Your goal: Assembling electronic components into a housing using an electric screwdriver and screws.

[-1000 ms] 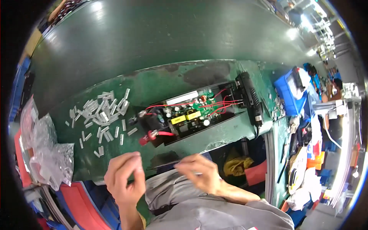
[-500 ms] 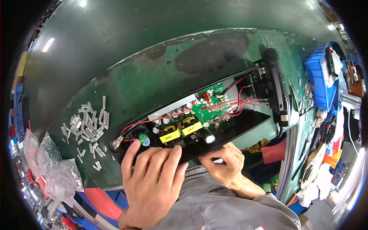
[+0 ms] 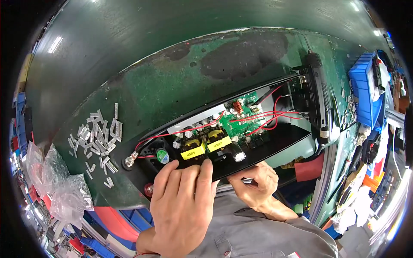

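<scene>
A long black metal case (image 3: pixel 284 145) lies open on the bench, tilted with its right end farther away. Inside are a green circuit board (image 3: pixel 246 124), two yellow-wrapped transformers (image 3: pixel 192 152), a black fan (image 3: pixel 148 151) and red wires (image 3: pixel 262 117). My left hand (image 3: pixel 184 206) grips the near wall, fingertips over its edge and thumb low outside. My right hand (image 3: pixel 256 185) is curled in a pinch against the outside of that wall; what its fingertips hold, if anything, is hidden. A round metal terminal (image 3: pixel 129 161) and a red one (image 3: pixel 149 189) show at the left end.
A black electric screwdriver (image 3: pixel 319 99) lies across the bench by the case's right end. Small silvery strips (image 3: pixel 99 135) are scattered at left, with clear plastic bags (image 3: pixel 64 193) at the bench edge. A blue bin (image 3: pixel 363 86) stands at right.
My left hand has slid right along the near wall, uncovering the red terminal at the left corner. The right hand keeps its pinch in nearly the same place.
</scene>
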Demonstrator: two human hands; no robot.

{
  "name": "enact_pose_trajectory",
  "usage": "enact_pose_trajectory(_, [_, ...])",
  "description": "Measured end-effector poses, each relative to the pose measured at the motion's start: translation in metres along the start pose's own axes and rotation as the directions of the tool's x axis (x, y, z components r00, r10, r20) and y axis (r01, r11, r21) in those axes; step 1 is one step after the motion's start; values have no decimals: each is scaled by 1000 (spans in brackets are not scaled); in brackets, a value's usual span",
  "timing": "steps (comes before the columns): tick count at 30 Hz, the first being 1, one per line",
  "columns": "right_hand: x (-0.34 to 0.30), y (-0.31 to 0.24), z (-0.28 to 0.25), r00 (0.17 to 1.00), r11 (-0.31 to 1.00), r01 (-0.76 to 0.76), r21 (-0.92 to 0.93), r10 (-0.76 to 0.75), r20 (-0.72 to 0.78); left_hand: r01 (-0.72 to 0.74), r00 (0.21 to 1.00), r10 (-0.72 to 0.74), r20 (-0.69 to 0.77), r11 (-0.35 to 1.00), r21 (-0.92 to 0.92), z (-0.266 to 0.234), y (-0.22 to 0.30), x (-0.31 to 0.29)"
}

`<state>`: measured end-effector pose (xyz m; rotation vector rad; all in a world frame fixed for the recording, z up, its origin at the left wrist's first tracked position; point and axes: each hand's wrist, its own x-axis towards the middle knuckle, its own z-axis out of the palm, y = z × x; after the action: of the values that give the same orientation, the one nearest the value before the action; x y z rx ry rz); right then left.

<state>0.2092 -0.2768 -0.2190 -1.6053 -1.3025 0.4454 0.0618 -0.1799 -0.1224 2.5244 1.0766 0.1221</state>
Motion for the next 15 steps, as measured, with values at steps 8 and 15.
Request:
enact_pose_trajectory(8, [0, 0, -1, 1000, 1000, 17, 23, -18, 6, -48, 999, 48, -1, 999, -5, 7, -6, -2])
enact_pose_trajectory(15, [6, -3, -1, 1000, 1000, 5, 21, -5, 3, 102, 993, -107, -51, 992, -80, 8, 7, -3])
